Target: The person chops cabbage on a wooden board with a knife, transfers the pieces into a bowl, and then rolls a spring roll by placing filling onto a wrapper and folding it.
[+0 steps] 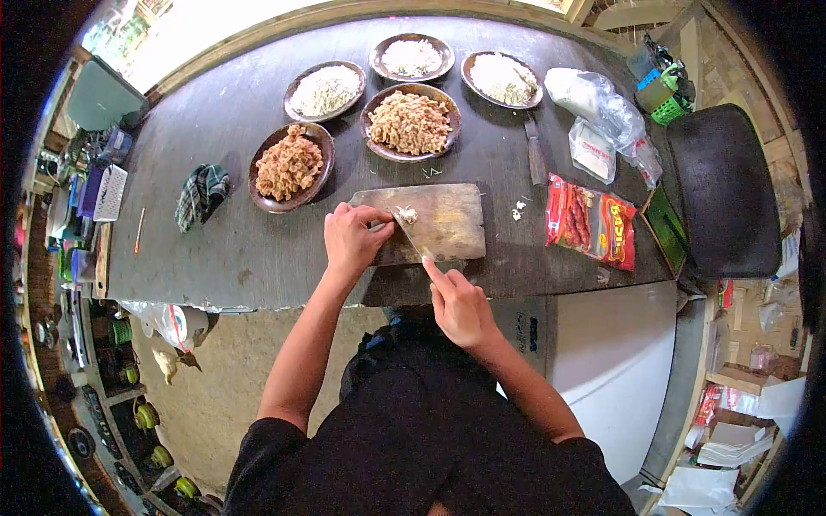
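A worn wooden cutting board (452, 219) lies near the front edge of the dark table. My right hand (462, 307) grips a knife (411, 233) by its handle, index finger stretched along it, the blade slanting up and left over the board. On the board's left side my left hand (351, 238) has its fingers bent together close to the blade. Whatever they pinch is too small to make out. A little heap of pale chopped pieces (407, 213) sits beside the blade tip.
Brown plates of pale shreds (325, 90) and brown crumbly food (410, 123) stand behind the board. To the right are a second knife (535, 155), a red food packet (590, 222) and clear plastic bags (596, 103). A checked cloth (202, 196) lies left; a dark chair (723, 189) stands right.
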The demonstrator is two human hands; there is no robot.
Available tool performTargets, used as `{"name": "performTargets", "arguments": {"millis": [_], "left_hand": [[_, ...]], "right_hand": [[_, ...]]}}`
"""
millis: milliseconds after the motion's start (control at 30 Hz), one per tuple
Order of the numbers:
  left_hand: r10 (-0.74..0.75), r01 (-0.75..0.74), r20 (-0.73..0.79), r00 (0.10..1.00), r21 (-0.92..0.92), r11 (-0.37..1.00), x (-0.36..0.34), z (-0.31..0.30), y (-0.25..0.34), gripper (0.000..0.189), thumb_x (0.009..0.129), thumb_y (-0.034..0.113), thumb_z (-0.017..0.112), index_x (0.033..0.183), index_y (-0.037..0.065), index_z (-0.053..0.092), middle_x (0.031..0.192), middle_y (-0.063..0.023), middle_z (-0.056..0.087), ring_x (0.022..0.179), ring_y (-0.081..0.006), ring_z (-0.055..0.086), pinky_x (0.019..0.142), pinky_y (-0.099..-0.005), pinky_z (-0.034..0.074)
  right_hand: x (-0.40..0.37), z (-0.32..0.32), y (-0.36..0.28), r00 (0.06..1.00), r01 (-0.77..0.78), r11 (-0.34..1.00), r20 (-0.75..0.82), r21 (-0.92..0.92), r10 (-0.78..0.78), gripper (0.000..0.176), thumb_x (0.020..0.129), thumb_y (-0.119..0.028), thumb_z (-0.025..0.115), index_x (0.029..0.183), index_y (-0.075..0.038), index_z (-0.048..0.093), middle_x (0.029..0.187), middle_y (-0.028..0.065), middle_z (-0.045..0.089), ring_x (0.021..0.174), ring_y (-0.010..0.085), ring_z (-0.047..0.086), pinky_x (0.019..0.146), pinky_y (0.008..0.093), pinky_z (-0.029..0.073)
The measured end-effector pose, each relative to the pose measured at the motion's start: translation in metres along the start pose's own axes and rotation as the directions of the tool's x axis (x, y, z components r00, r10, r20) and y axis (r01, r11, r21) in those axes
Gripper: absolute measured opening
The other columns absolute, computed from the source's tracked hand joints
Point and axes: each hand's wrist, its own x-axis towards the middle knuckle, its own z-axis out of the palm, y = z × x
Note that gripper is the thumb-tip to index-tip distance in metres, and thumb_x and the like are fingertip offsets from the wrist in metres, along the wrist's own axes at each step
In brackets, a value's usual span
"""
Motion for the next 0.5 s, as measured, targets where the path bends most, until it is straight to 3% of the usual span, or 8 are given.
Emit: {"name": "performTargets", "arguments": {"millis": [167, 500], "left_hand": [[0.056, -0.057, -0.053, 0.997, -0.001, 0.998, -0.002, -0.001, 0.003, 0.012, 0.077, 0.029, 0.08, 0.083, 0.019, 0.083, 0.087, 0.0029, 0.077, 0.081, -0.024, 0.06, 0.075, -0.0383, 0.045], [-0.017, 0.017, -0.018, 1.0, -0.01, 1.0, -0.003, -0.001, 0.002, 0.015, 0.077, 0.028, 0.08, 0.085, 0.017, 0.083, 0.091, 0.0009, 0.077, 0.084, -0.0261, 0.06, 0.077, -0.0385, 0.048]], "right_hand": [[0.004, 0.005, 0.002, 1.0, 0.0, 1.0, -0.031, -0.022, 0.0, 0.053, 0.096, -0.008, 0.063, 0.148, -0.014, 0.054, 0.084, 0.016, 0.057, 0.07, 0.0396, 0.064, 0.062, 0.0514, 0.052], [-0.007, -0.003, 0.0, 1.0, 0.003, 1.0, -0.002, 0.029, -0.002, 0.054, 0.096, -0.008, 0.063, 0.15, -0.013, 0.053, 0.082, 0.0146, 0.056, 0.071, 0.0373, 0.063, 0.063, 0.0486, 0.052]]}}
